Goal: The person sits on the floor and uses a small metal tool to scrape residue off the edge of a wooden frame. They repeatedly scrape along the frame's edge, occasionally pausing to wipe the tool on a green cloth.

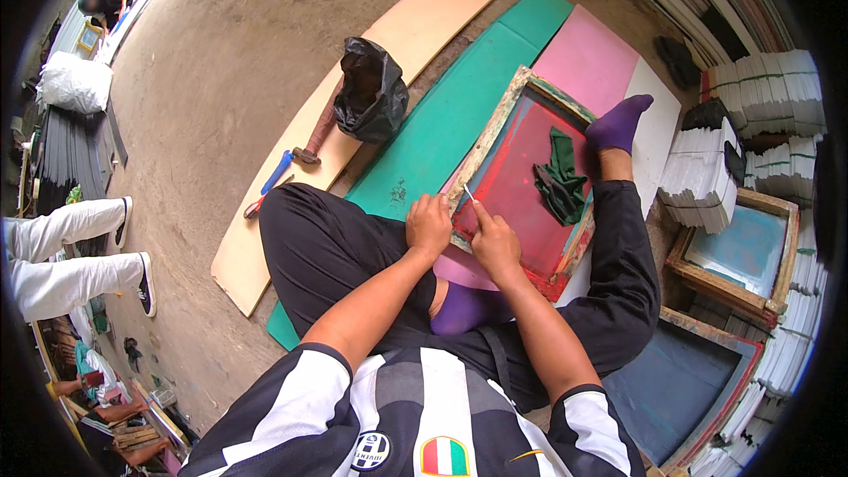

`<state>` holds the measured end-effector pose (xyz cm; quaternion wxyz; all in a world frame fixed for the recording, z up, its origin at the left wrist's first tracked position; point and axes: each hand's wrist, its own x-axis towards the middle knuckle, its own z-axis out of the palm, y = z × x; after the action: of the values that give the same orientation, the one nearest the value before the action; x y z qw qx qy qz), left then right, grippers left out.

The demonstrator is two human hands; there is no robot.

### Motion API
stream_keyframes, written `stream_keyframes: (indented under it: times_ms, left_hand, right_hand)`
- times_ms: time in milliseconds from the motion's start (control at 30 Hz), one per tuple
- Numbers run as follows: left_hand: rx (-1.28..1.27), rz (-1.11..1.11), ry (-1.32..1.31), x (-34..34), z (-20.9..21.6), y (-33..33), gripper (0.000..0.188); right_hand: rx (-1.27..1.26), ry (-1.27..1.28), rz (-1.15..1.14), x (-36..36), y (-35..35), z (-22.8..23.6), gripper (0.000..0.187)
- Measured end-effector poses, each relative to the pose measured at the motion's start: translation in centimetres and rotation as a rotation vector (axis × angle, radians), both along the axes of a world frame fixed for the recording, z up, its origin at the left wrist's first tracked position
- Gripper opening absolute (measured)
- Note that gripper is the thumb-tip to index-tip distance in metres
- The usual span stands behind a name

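Note:
A wooden screen frame (494, 132) with red-stained mesh lies slanted between my legs, its rails worn and paint-smeared. My left hand (429, 226) is closed at the frame's near left rail, its fingertips against the edge. In my right hand (495, 246) is a thin tool (469, 193) with a pale, narrow shaft, its tip at the inner side of that same rail. My fingers cover the tool's handle. On the mesh, beyond my right hand, lies a crumpled dark green cloth (562, 178). My purple-socked foot (620, 124) rests at the frame's far right corner.
Left of me, a hammer (307, 155), blue-handled tool (277, 171) and black plastic bag (369, 93) lie on a peach board (252, 252). Other screen frames (746, 252) and bundled white strips (700, 172) stand right. A person in white trousers (75, 234) is at left.

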<state>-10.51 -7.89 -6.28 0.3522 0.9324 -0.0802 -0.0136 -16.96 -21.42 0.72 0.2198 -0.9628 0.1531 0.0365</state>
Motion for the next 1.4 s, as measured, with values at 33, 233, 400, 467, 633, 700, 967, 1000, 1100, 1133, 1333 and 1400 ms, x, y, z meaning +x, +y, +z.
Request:
stream_keyframes:
  times_ms: [33,233,400,467,633,700,967,1000,1100,1133,1333,1400]
  left_hand:
    - [0.006,-0.004,-0.002,0.0,0.0,0.1,0.031]
    - [0.033,-0.029,0.003,-0.1,0.1,-0.2,0.031]
    - [0.041,-0.024,0.006,0.0,-0.1,0.3,0.030]
    - [0.017,-0.034,-0.011,0.0,0.4,-0.3,0.030]
    - [0.023,-0.023,-0.013,0.1,0.0,0.2,0.030]
    - [0.019,-0.016,-0.009,0.0,0.0,0.2,0.030]
    - [0.037,-0.014,-0.029,-0.3,0.8,-0.3,0.043]
    - [0.067,-0.015,-0.039,-0.4,1.3,-0.2,0.048]
    - [0.076,-0.040,-0.019,-0.2,0.8,-0.1,0.056]
    - [0.075,-0.043,-0.011,-0.1,0.9,-0.2,0.055]
    - [0.063,-0.049,0.017,-0.1,1.2,-0.2,0.053]
    - [0.053,-0.052,0.033,0.0,1.5,-0.2,0.052]
  right_hand:
    - [-0.036,0.056,0.008,0.3,0.4,0.6,0.043]
    - [0.111,0.048,-0.034,0.2,0.0,-1.5,0.049]
    - [0.115,0.044,-0.024,-0.1,0.1,-1.7,0.046]
    - [0.442,-0.286,-0.016,0.3,-1.4,-5.9,0.045]
    - [0.646,-0.027,-0.197,1.2,-1.1,-3.0,0.043]
    - [1.275,0.268,-0.557,1.8,-1.5,-0.6,0.040]
    - [0.519,-0.157,-0.049,0.8,-3.9,-1.6,0.038]
    - [0.369,-0.187,-0.016,1.2,-3.6,-0.2,0.041]
    - [0.208,-0.071,-0.022,2.7,-3.5,0.8,0.039]
    - [0.177,-0.067,-0.011,2.8,-3.5,0.7,0.038]
    - [-0.011,0.010,0.035,3.5,-3.2,0.6,0.041]
    - [-0.099,0.086,0.060,3.9,-3.0,1.4,0.047]
